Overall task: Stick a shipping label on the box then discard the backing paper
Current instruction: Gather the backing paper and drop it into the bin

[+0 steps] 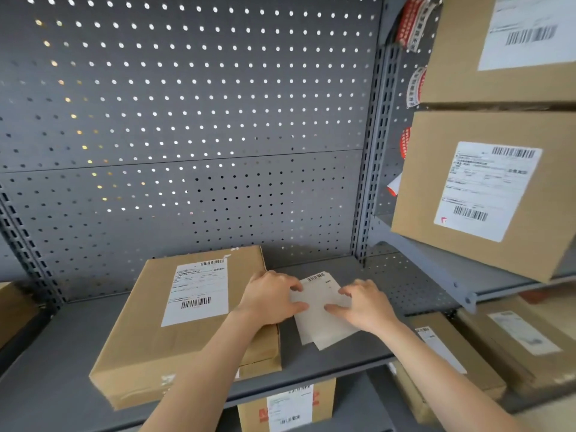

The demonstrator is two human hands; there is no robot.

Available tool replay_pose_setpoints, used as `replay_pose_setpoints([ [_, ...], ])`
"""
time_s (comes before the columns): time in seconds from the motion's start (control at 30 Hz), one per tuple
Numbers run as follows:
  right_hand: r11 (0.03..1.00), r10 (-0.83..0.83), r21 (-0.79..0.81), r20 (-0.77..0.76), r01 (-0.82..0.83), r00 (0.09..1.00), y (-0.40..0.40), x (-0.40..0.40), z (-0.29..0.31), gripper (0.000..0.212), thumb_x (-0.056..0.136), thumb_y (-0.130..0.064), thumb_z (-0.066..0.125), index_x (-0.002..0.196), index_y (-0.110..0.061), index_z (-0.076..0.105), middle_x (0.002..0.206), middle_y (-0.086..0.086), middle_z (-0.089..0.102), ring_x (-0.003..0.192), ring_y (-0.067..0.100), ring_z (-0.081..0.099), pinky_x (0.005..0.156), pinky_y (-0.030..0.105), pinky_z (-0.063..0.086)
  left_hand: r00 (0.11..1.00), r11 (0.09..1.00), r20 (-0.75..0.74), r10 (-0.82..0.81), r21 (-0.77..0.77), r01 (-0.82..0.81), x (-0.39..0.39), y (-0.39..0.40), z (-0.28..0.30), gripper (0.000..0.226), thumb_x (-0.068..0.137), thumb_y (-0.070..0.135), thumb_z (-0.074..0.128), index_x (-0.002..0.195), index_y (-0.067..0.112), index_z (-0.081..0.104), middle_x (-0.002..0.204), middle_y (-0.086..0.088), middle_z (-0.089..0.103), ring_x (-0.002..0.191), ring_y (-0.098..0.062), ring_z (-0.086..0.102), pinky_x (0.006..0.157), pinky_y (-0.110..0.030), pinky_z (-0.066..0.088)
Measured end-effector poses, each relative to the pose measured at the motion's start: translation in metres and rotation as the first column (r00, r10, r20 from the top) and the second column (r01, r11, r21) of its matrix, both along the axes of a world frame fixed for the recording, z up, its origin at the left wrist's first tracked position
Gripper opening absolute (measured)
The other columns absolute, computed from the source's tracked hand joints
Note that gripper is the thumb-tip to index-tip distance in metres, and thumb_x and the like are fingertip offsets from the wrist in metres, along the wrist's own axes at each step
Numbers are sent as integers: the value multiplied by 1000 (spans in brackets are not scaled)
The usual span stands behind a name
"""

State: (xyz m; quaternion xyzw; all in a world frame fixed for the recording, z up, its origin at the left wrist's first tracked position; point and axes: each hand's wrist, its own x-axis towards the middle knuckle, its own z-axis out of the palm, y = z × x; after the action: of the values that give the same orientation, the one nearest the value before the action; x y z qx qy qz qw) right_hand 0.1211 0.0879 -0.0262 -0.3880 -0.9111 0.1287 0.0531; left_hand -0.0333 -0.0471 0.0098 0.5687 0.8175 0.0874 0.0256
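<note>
A flat brown cardboard box [146, 332] lies on the grey shelf [56, 350], with a white shipping label [198, 293] stuck on its top. To its right, over the shelf, both hands hold a white label sheet [321, 319] with a barcode at its far edge; a second paper layer shows offset at its near edge. My left hand [269, 296] pinches the sheet's left edge, its wrist over the box's right side. My right hand [363, 304] grips the sheet's right edge with fingers spread on top.
A grey pegboard [187, 120] forms the back wall. Two labelled boxes [486, 188] stand stacked on a higher shelf at right, with tape rolls [416, 23] hanging behind. More labelled boxes [290, 406] sit on lower shelves below and to the right.
</note>
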Motion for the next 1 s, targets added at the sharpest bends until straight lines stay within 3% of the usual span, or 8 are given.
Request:
replay_pose_setpoints([
  [0.2, 999, -19, -42, -56, 17, 998, 0, -7, -6, 75, 69, -76, 54, 123, -25, 56, 129, 1, 52, 125, 23, 40, 96, 39, 40, 999, 999, 29, 29, 21, -30, -1, 2, 0, 39, 85, 51, 56, 119, 31, 59, 119, 14, 64, 111, -12, 57, 108, -35, 28],
  [0.4, 996, -52, -69, 0, 52, 999, -1, -18, -10, 78, 63, -80, 56, 118, -25, 54, 128, 2, 45, 126, 26, 33, 97, 39, 33, 997, 995, 63, 49, 82, -54, -2, 0, 0, 34, 85, 46, 58, 114, 29, 61, 113, 13, 66, 106, -10, 59, 105, -31, 32],
  [0.7, 983, -85, -166, -43, 77, 995, 5, -22, -17, 54, 63, -66, 69, 101, -31, 54, 121, -2, 49, 120, 23, 36, 88, 36, 31, 995, 993, 83, 49, 101, -58, -3, 1, 0, 39, 84, 46, 61, 118, 29, 57, 116, 13, 65, 107, -8, 58, 105, -30, 29],
  [1.0, 984, -73, -169, -133, 50, 988, 11, -14, -19, 45, 66, -53, 72, 95, -32, 44, 100, -11, 50, 99, 15, 35, 78, 33, 29, 998, 995, -63, 9, -95, -15, 0, 26, 3, 57, 80, 50, 64, 129, 26, 49, 127, 4, 60, 116, -19, 55, 104, -36, 31],
])
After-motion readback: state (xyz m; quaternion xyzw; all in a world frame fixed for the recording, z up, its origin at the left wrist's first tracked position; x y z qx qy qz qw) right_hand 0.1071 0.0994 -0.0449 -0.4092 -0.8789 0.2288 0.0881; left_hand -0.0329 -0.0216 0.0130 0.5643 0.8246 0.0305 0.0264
